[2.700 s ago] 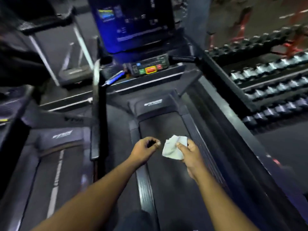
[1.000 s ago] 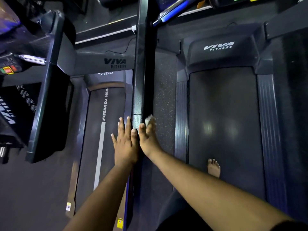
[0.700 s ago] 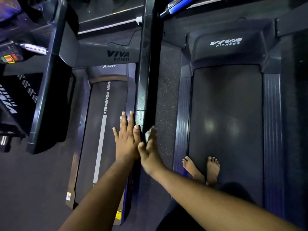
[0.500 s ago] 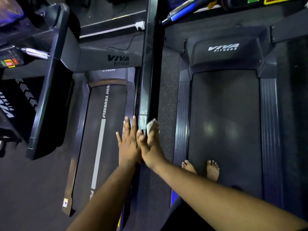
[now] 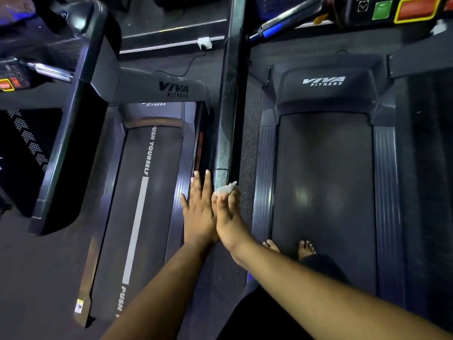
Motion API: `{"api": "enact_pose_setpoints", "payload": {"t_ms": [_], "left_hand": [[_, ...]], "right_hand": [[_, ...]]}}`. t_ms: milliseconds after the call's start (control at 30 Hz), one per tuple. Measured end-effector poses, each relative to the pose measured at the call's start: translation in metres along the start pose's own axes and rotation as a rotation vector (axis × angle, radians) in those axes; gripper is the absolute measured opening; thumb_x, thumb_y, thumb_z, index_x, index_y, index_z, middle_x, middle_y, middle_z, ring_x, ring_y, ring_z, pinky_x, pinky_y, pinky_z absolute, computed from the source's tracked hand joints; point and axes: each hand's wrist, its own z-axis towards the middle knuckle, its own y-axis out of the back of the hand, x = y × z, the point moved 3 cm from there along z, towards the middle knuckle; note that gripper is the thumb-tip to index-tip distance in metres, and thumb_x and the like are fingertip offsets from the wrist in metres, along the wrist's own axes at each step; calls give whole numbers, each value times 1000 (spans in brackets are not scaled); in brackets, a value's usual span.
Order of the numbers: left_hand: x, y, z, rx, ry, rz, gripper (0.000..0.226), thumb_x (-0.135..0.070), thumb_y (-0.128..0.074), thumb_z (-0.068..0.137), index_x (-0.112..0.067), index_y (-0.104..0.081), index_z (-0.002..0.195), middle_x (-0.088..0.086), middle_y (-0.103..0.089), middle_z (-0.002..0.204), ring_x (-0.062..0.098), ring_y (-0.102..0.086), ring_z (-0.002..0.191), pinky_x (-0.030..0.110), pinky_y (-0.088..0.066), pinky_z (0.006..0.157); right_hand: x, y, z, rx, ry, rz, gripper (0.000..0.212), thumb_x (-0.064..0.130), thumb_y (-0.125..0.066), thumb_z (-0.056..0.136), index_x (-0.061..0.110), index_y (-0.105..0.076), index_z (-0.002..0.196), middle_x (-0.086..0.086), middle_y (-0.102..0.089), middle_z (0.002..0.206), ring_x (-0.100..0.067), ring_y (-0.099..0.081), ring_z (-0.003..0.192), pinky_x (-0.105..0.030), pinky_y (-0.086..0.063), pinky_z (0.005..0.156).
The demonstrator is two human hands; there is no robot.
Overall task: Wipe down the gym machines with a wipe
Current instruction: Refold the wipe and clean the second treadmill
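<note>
A small white wipe (image 5: 225,188) is bunched at the near end of the black handrail (image 5: 230,106) that runs between two Viva Fitness treadmills. My right hand (image 5: 229,217) pinches the wipe between thumb and fingers and presses it against the rail's end. My left hand (image 5: 199,212) lies flat with straight fingers along the rail's left side, touching my right hand. I stand on the right treadmill's belt (image 5: 323,180), with my bare feet (image 5: 305,249) at its near left.
The left treadmill (image 5: 147,204) has a white stripe and the words PUSH YOURSELF on its belt. A console with green and red buttons (image 5: 402,8) sits at the top right. A wall plug and cable (image 5: 204,44) lie behind the machines. Another treadmill's frame (image 5: 73,119) stands at left.
Earlier my right hand held the wipe above the belt; both hands then moved to the rail's near end. Over the last second the wipe shifted slightly back and forth there.
</note>
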Motion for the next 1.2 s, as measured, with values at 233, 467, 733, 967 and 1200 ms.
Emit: {"api": "enact_pose_setpoints", "payload": {"t_ms": [233, 467, 733, 967, 1200], "left_hand": [[-8, 5, -4, -28, 48, -79, 68, -61, -1, 96, -40, 2, 161, -8, 11, 170, 3, 14, 154, 46, 13, 125], [-7, 6, -1, 15, 49, -35, 73, -65, -1, 92, -39, 7, 160, -9, 15, 169, 4, 16, 154, 39, 18, 120], [-15, 6, 12, 22, 101, -110, 73, -67, -1, 92, -42, 2, 160, -14, 16, 168, -6, 18, 149, 44, 16, 124], [-27, 9, 27, -4, 153, -132, 68, -64, -2, 95, -43, -2, 160, -21, 15, 165, -9, 17, 149, 42, 14, 125], [-28, 10, 39, 18, 159, -103, 69, -67, -3, 93, -44, 6, 157, -16, 21, 166, -8, 20, 149, 40, 17, 123]], "right_hand": [[20, 22, 40, -66, -7, -19, 127, 101, -12, 65, 20, -3, 162, -2, -4, 170, -15, -6, 155, -38, -7, 126], [9, 20, 37, -18, 117, -10, 135, 106, -17, 58, 22, 8, 160, 1, 11, 169, -9, 9, 154, -29, 1, 125], [24, 26, 43, 32, 214, -124, 119, 100, -15, 70, 23, 15, 156, 6, 22, 165, -8, 17, 153, -29, 6, 125], [58, 52, 122, -84, -4, 43, 132, 102, -15, 64, 11, -10, 160, 0, -21, 162, -8, -21, 147, -15, -16, 117], [32, 39, 62, 87, 301, -158, 104, 91, -19, 81, 24, 12, 154, 2, 21, 165, -13, 18, 154, -32, 7, 125]]}}
